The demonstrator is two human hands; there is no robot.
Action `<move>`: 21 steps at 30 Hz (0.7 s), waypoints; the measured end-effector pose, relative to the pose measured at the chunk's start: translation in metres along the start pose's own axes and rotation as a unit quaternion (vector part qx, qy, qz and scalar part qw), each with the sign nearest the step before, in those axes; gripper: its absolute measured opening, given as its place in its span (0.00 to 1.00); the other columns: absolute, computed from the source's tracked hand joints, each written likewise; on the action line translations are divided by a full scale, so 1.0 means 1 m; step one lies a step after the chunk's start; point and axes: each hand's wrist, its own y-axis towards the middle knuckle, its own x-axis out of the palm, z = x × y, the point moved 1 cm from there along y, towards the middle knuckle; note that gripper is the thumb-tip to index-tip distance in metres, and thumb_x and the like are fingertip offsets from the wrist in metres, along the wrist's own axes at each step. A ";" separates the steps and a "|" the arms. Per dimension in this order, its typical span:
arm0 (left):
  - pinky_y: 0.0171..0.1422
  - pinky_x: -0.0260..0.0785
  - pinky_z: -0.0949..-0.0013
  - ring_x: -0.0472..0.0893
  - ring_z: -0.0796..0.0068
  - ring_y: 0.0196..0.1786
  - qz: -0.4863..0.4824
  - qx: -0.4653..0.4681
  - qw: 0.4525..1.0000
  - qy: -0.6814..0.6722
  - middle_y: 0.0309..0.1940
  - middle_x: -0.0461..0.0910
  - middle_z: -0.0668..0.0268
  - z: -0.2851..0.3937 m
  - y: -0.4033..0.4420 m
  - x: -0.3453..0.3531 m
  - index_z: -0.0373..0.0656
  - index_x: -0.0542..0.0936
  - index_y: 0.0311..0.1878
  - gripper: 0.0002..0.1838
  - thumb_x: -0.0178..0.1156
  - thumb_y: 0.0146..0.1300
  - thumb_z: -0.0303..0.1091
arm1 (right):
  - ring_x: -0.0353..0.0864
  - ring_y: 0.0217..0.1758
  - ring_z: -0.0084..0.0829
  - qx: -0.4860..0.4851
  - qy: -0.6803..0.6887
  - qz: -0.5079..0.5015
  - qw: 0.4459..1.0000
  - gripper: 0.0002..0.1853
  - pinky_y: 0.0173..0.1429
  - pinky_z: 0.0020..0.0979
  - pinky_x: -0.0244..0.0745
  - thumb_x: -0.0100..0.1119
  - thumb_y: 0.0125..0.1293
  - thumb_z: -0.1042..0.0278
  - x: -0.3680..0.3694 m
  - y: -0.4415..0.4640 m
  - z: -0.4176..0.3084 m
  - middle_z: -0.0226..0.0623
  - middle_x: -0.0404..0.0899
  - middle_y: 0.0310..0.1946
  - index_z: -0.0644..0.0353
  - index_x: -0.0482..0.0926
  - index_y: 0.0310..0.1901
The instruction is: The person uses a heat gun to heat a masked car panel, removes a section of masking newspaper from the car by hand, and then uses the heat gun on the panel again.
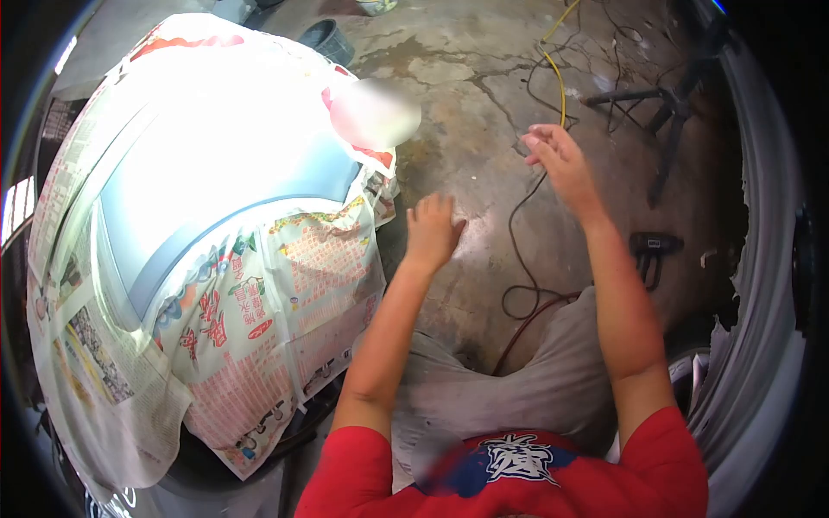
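Hovering beside a light-blue curved panel (pixel 259 186) bordered by red-printed newspaper (pixel 268 332), the bare left hand (pixel 434 230) is unclenched; the bare right hand (pixel 560 162) curls above brown-grey concrete floor (pixel 471 160), grip impossible to tell.

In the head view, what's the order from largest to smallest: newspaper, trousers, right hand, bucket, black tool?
1. Newspaper
2. Trousers
3. Right hand
4. Bucket and black tool: too alike to rank.

The hand is nearer the camera, so this is apparent size only.
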 end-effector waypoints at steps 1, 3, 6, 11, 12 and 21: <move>0.64 0.71 0.52 0.80 0.51 0.60 -0.040 -0.041 0.998 -0.034 0.56 0.81 0.50 -0.004 -0.001 -0.011 0.40 0.76 0.63 0.24 0.63 0.69 0.42 | 0.83 0.43 0.27 0.019 0.016 -0.003 1.000 0.21 0.50 0.28 0.75 0.58 0.73 0.57 0.010 0.000 -0.003 0.38 0.82 0.50 0.64 0.76 0.59; 0.61 0.74 0.54 0.82 0.53 0.58 -0.118 -0.119 0.981 -0.101 0.53 0.82 0.51 -0.006 -0.009 -0.034 0.38 0.78 0.59 0.21 0.64 0.68 0.40 | 0.82 0.43 0.28 0.055 0.047 -0.007 0.997 0.23 0.50 0.28 0.75 0.54 0.75 0.54 0.037 -0.008 -0.005 0.38 0.82 0.52 0.63 0.75 0.61; 0.53 0.76 0.60 0.83 0.60 0.53 0.033 -0.259 0.905 -0.335 0.50 0.83 0.53 0.030 -0.018 -0.074 0.35 0.80 0.54 0.16 0.62 0.69 0.36 | 0.83 0.39 0.29 0.162 0.123 -0.083 0.976 0.28 0.45 0.29 0.75 0.46 0.76 0.48 0.095 -0.014 0.009 0.40 0.79 0.61 0.59 0.65 0.69; 0.41 0.73 0.71 0.77 0.74 0.37 0.237 -0.182 0.852 -0.429 0.37 0.76 0.63 0.047 -0.027 -0.087 0.37 0.77 0.59 0.16 0.60 0.70 0.29 | 0.80 0.27 0.31 0.234 0.133 -0.162 0.950 0.32 0.34 0.31 0.75 0.41 0.75 0.43 0.221 0.011 0.045 0.49 0.72 0.69 0.61 0.61 0.68; 0.40 0.72 0.71 0.76 0.75 0.36 0.230 -0.179 0.854 -0.432 0.36 0.75 0.64 0.044 -0.033 -0.087 0.37 0.77 0.60 0.17 0.60 0.70 0.29 | 0.79 0.26 0.31 0.247 0.127 -0.162 0.947 0.32 0.33 0.31 0.75 0.40 0.75 0.42 0.242 0.019 0.044 0.51 0.71 0.70 0.62 0.60 0.68; 0.39 0.68 0.74 0.73 0.77 0.36 0.226 -0.212 0.808 -0.502 0.38 0.73 0.65 0.024 -0.065 -0.121 0.36 0.76 0.61 0.17 0.59 0.71 0.29 | 0.81 0.27 0.34 0.253 0.093 -0.123 0.955 0.33 0.30 0.31 0.75 0.38 0.73 0.42 0.334 0.067 0.065 0.57 0.67 0.71 0.63 0.59 0.66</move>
